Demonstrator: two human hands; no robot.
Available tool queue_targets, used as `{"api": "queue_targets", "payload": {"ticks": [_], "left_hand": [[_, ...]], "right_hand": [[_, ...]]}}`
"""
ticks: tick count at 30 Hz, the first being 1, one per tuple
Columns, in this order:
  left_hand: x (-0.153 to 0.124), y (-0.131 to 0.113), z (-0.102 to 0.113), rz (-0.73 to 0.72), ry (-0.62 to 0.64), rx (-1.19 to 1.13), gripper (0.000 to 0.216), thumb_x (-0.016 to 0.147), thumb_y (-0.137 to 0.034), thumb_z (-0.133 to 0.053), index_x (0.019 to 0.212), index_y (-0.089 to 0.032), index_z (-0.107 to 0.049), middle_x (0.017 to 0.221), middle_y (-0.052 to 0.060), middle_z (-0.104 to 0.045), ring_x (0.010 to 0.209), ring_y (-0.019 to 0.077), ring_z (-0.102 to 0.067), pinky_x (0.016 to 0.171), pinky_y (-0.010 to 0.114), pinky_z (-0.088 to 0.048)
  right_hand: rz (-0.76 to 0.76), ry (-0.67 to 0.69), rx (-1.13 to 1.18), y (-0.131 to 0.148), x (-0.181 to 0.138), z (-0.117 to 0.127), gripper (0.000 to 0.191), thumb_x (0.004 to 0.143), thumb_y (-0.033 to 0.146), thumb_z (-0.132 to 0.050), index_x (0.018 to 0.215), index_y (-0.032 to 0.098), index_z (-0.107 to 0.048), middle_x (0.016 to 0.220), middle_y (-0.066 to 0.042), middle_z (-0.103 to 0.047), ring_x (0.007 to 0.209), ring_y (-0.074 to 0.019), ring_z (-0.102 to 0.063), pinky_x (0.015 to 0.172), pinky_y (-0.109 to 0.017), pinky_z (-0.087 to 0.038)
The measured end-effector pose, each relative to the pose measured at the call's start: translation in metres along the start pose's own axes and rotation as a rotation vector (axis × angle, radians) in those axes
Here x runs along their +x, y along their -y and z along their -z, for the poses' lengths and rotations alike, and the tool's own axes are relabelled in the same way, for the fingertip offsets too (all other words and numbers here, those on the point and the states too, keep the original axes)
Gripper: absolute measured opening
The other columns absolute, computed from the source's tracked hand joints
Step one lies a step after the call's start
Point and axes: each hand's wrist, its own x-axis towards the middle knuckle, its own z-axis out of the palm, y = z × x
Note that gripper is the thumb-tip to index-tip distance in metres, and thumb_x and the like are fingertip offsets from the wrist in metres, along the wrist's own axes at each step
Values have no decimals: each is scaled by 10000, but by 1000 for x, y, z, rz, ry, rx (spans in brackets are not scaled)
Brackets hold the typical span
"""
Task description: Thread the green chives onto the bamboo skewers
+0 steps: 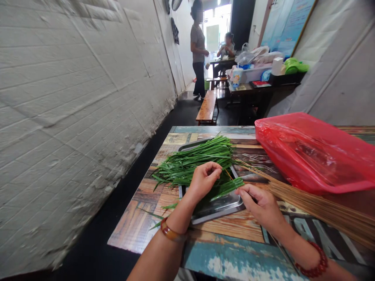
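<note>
A white painted brick wall [73, 97] runs along the 9 o'clock side of the printed wooden table [234, 230]. The left hand [205, 177], with an amber bangle at the wrist, has its fingertips pressed together on leaves at the near edge of the heap of long flat green chive leaves [190, 162]. The heap lies across a rectangular steel tray [216, 210] at 12 o'clock from the person.

At 3 o'clock from that hand, the right hand [260, 203] has thumb and fingers clamped on one end of a small bundle of chive leaves [227, 187]. Whether it also grips a stick, I cannot tell. A sheaf of thin bamboo skewers [322, 208] fans out towards 4 o'clock, below a red plastic bag [316, 152].

The work looks like sorting leaves into small bundles. A next move would call for a firm, even pinch so the leaves stay aligned.
</note>
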Motion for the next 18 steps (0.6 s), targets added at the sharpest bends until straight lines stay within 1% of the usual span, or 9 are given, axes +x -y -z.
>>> {"api": "queue_targets", "payload": {"ticks": [5, 11, 18], "left_hand": [[-1, 0, -1, 10, -18, -4, 199, 722, -280, -608, 811, -109, -655, 594, -16, -527, 512, 60, -417, 442, 158, -305], [-2, -2, -1, -4, -17, 3, 187, 726, -296, -597, 736, -114, -639, 577, -22, -511, 503, 57, -400, 443, 160, -299], [-1, -2, -1, -13, -43, 6, 177, 718, -294, -602, 724, -121, -641, 582, -25, -529, 519, 66, -427, 476, 174, -321]], "right_hand": [[-3, 4, -4, 2, 1, 1, 280, 868, 316, -435, 793, 186, -672, 746, -33, -708, 695, -175, -646, 643, -263, -488], [-8, 13, 15, 0, 1, 0, 269, 861, 315, -447, 824, 197, -685, 784, -37, -725, 734, -193, -657, 663, -281, -494], [-12, 20, 25, -5, 1, -1, 270, 868, 322, -446, 828, 193, -681, 808, -39, -726, 759, -191, -664, 673, -277, -500]]}}
